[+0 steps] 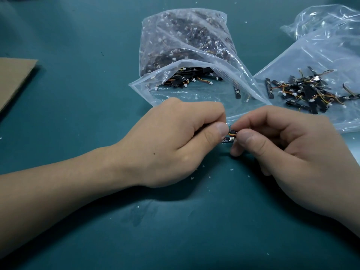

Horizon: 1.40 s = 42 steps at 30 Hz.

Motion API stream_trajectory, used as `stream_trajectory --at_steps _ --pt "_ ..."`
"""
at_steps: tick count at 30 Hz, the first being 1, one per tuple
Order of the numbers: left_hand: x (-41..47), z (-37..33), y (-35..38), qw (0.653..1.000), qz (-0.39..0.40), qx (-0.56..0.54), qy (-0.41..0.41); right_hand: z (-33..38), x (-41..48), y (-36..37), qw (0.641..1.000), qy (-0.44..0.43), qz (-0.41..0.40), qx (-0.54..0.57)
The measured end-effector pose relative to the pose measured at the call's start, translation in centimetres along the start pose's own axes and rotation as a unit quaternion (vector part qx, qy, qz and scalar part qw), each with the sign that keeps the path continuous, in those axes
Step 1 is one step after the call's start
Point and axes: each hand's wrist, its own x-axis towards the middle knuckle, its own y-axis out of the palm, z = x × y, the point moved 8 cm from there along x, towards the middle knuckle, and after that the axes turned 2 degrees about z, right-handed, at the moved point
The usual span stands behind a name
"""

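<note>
Left hand [175, 141]: back up, fingers curled, thumb and forefinger pinching the left end of a small black board [230, 138].
Left forearm [58, 191]: bare, running from near left towards the centre.
Right hand [292, 152]: back up, fingers curled, thumb and forefinger pinching the board's right end.
Right wrist [344, 207]: leaves at the near right.
Thumb tips: close, not touching.

small black board strip [229, 137] | orange-red wires on top | lying level | pinched at both ends, just above mat
</note>
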Motion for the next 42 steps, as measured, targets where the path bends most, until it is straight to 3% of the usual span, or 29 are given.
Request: stream_trajectory --at_steps 15,20,27,35,42 --pt "0.1 -0.2 0.2 1.0 0.005 0.0 0.0 0.6 -0.1 0.1 0.998 -0.033 0.018 -0.048" --pt "0.2 -0.1 -0.2 1.0 -0.008 -0.025 -0.003 0.7 -0.3 0.0 1.0 -0.029 0.001 -0.012" --pt "0.5 0.1 0.1 0.997 -0.007 -0.075 -0.005 1.8 -0.1 0.2 0.992 -0.063 0.013 -0.108" --pt "0.5 -0.3 -0.1 0.984 -0.001 -0.171 0.056 1.5 -0.3 -0.3 0.997 -0.044 -0.035 -0.044" --pt "0.1 0.3 0.0 0.985 -0.025 -0.168 0.034 2.1 -0.4 -0.7 0.99 -0.044 -0.067 -0.113"
